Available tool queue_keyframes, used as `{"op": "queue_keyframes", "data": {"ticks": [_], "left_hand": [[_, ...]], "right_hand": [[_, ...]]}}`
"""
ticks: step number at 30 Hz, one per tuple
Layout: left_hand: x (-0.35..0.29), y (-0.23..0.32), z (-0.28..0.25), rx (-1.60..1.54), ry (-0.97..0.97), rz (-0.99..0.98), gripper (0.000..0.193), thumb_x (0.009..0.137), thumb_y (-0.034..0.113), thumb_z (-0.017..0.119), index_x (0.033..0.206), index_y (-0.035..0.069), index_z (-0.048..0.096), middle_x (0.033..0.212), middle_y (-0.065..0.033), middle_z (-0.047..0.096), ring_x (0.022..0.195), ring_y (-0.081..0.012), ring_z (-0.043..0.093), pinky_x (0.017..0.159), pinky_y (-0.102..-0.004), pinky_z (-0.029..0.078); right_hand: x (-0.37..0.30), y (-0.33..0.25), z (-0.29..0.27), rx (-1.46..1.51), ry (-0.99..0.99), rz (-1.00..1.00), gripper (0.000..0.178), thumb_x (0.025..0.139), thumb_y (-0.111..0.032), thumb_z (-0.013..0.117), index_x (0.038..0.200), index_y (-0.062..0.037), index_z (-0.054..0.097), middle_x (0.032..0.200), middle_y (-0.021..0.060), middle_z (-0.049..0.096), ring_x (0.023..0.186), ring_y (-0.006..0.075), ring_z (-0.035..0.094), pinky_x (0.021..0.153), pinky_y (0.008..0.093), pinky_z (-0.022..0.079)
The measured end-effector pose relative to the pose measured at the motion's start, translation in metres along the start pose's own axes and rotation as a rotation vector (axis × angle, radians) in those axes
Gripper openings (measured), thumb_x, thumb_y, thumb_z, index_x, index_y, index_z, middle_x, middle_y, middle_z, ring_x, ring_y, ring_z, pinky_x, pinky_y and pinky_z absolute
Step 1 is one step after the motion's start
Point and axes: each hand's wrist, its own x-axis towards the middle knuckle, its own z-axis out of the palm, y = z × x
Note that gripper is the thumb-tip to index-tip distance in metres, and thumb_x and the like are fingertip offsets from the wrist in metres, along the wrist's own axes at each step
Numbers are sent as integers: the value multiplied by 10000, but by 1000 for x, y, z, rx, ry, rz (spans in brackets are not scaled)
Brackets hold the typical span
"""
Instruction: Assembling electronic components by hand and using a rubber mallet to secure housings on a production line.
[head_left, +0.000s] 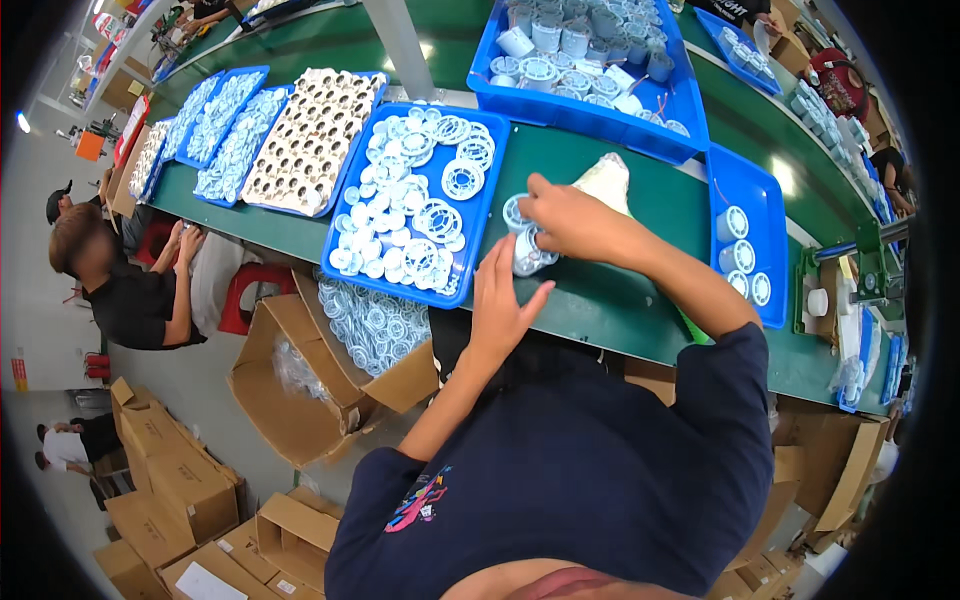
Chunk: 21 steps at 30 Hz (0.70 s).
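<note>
Two light-blue round plastic housings stand together at mid-table: a farther housing (514, 212) and a nearer housing (532, 258). My right hand (580, 222) is closed over their right side, fingers bent down at the tops; what its fingertips pinch is hidden. Against the left side of the nearer housing lie the stretched fingers of my left hand (503, 300), its thumb pointing away to the right. Close by on the left, a blue tray (482, 212) carries white round caps and slotted rings. A pale bag-like object (606, 183) lies behind my right hand.
A large blue bin (600, 128) of similar housings stands behind. At right, a blue tray (765, 205) holds several housings. Farther left are an egg-crate tray (308, 140) and trays of small parts. An open carton (290, 350) stands below the table's left side, near a seated person (135, 290).
</note>
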Motion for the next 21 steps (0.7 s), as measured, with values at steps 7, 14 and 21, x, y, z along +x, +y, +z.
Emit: {"op": "queue_keyframes", "data": {"ticks": [7,14,21], "left_hand": [[-6,-14,9,64,-53,-16,662,826,179,835,1379,-17,529,1355,-211,587,1273,-398,552,1053,-490,431],[2,-10,11,-31,50,-42,779,804,259,865,1435,7,484,1436,-216,503,1270,-429,524,1061,-496,435],[-2,-16,12,-52,49,-54,648,792,210,863,1325,25,545,1309,-205,591,1190,-415,573,1014,-481,462]], "right_hand": [[-39,-6,48,149,346,-39,321,877,-1,670,1192,44,621,1148,192,554,1060,399,611,934,446,513],[-44,-3,55,208,708,-23,210,894,-1,674,1103,22,667,1147,180,614,1059,371,623,914,441,521],[-42,-15,67,402,724,107,148,952,4,654,1096,6,688,1082,134,641,871,276,660,748,359,530]]}}
